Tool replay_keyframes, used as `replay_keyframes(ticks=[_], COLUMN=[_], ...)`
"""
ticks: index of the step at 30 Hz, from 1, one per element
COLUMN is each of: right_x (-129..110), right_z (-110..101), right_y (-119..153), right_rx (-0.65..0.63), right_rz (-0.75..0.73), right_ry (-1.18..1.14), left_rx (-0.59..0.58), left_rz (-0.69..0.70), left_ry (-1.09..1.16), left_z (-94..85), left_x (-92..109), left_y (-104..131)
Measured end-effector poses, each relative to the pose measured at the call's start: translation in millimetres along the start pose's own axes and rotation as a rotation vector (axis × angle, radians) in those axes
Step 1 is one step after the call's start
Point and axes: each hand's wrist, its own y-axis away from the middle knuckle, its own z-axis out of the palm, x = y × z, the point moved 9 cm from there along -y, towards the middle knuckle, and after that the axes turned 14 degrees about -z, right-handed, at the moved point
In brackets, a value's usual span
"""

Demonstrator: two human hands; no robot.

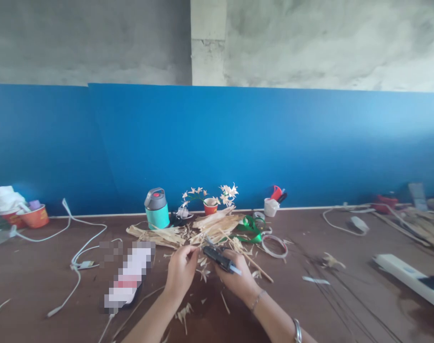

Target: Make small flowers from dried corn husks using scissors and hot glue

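Observation:
My right hand (234, 272) is wrapped round a black glue gun (219, 258), with a pale stick coming out of its back end. Its tip points forward and left, close to my left hand (183, 267). The fingers of my left hand are pinched together; what they hold is too small to make out. Just beyond both hands lies a pile of dry, pale husk strips (217, 226). Behind the pile, a red paper cup (210, 206) stands with stems of white husk flowers (228, 193). Small petal-like scraps (203, 273) lie between my hands.
A teal flask (157, 212) stands back left, and a blurred-out device (129, 281) lies nearer. Green ribbon (251, 228), a tape ring (274, 245) and a white cup (271, 207) are to the right. A power strip (410, 278) sits far right; white cables (74, 257) cross the left.

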Motion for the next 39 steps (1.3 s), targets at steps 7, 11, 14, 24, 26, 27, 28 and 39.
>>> replay_keyframes(ticks=[7, 11, 14, 24, 26, 27, 28, 39], right_x=[-1, 1, 2, 1, 1, 1, 1, -2], right_z=[-1, -1, 0, 0, 0, 0, 1, -2], right_y=[-1, -1, 0, 0, 0, 0, 0, -2], right_rx=[0.017, 0.028, 0.025, 0.017, 0.014, 0.014, 0.013, 0.022], right_rz=[0.011, 0.022, 0.027, 0.003, 0.004, 0.006, 0.008, 0.005], right_ry=[-0.033, -0.048, -0.05, -0.037, -0.041, -0.044, -0.046, -0.063], left_rx=[-0.023, -0.048, -0.062, -0.11, -0.127, -0.135, -0.142, -0.16], left_rz=[0.028, 0.025, 0.013, -0.06, -0.078, -0.087, -0.098, -0.127], left_ry=[0.047, 0.086, 0.104, 0.145, 0.163, 0.171, 0.177, 0.212], left_z=[2.4, 5.1, 7.3, 11.8, 12.9, 13.3, 13.7, 15.3], left_x=[0, -2, -4, -6, -6, -6, -6, -9], left_y=[-1, -1, -2, -4, -4, -4, -4, -5])
